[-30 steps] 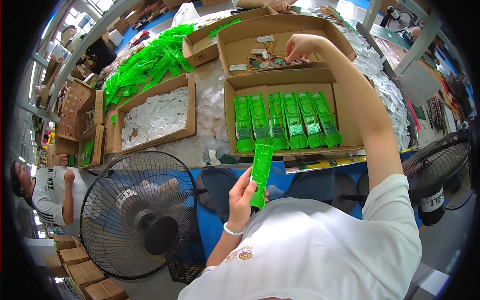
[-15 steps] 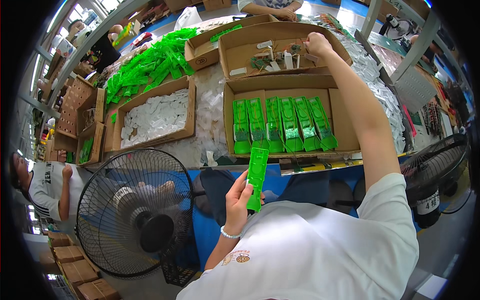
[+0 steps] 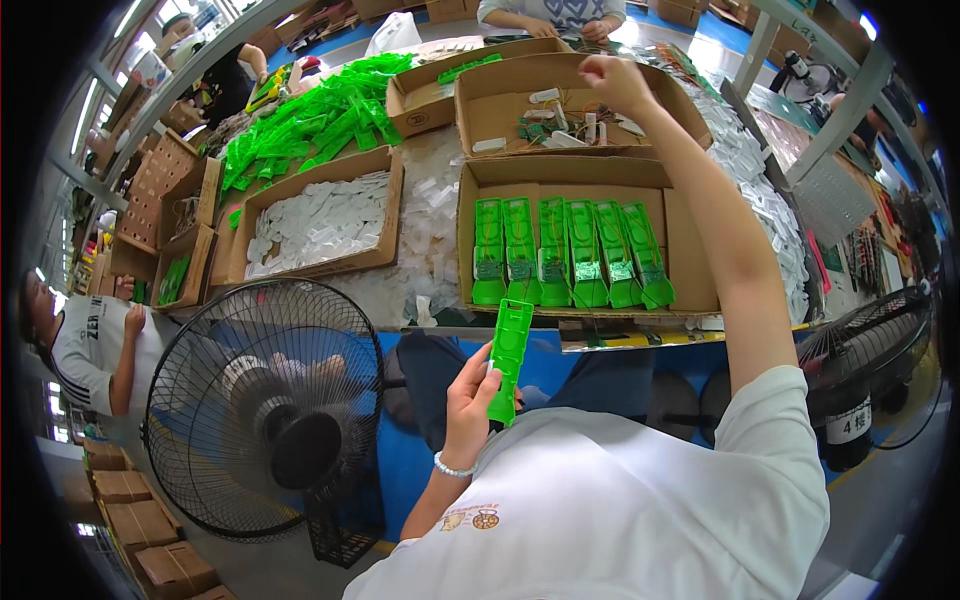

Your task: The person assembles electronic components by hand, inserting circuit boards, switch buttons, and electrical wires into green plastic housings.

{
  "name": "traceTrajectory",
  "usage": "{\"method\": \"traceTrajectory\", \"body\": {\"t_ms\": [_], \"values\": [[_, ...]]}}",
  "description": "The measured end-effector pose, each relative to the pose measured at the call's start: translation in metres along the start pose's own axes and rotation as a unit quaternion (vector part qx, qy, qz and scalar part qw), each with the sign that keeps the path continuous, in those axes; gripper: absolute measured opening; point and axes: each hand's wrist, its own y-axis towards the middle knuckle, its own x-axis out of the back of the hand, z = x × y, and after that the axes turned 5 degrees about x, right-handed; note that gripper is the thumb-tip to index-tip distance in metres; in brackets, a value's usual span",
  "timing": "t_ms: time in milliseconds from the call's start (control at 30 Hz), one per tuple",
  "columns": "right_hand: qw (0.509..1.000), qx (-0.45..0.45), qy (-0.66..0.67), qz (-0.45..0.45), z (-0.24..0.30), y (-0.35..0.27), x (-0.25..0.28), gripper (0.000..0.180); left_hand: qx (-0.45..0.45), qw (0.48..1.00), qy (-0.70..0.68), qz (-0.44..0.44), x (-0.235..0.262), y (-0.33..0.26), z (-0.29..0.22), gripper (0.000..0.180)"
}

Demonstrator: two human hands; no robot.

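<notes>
In front of my body my left hand (image 3: pixel 466 405) grips a long green plastic housing (image 3: pixel 511 345), held upright with its hollow, ribbed side showing. My right arm reaches far across the table. At its end my right hand (image 3: pixel 616 84) is closed above a cardboard box of parts (image 3: pixel 490 128); whatever its fingers hold, if anything, is too small to make out. Inside that box lie small white pieces, green circuit boards and thin wires (image 3: pixel 556 122). A nearer cardboard box (image 3: pixel 692 235) holds a row of several green housings (image 3: pixel 553 250) fitted with circuit boards and wires.
Left of the boxes stands a cardboard tray (image 3: pixel 396 205) of white plastic pieces (image 3: pixel 320 222). Green housings (image 3: pixel 310 120) are heaped behind it. Black fans (image 3: pixel 265 410) flank me, the other (image 3: pixel 868 360) at right. A person's hands (image 3: pixel 597 30) show across the table; another person (image 3: pixel 100 350) is at left.
My right hand has lifted and shifted slightly left, away from the parts in the far box. The left hand still grips the green housing. The whole view has shifted a little.
</notes>
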Motion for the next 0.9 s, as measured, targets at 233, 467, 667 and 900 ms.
{"method": "traceTrajectory", "body": {"t_ms": [233,467,667,900], "values": [[0.949,0.016,-0.12,0.29,0.065,0.003,-0.067,0.025,-0.005,1.0,-0.016,-0.011,-0.003,-0.012,-0.01,0.046],[0.956,-0.033,0.067,0.284,0.027,0.003,-0.066,0.026,-0.015,0.999,-0.007,-0.036,0.003,-0.021,-0.006,0.046],[0.985,0.114,0.101,0.082,0.054,0.02,-0.009,0.02,-0.031,0.999,-0.008,-0.007,0.005,-0.011,-0.005,0.045],[0.992,0.026,0.108,0.06,0.066,0.028,0.027,0.021,-0.034,0.999,-0.006,0.029,-0.003,0.0,-0.009,0.046]]}}
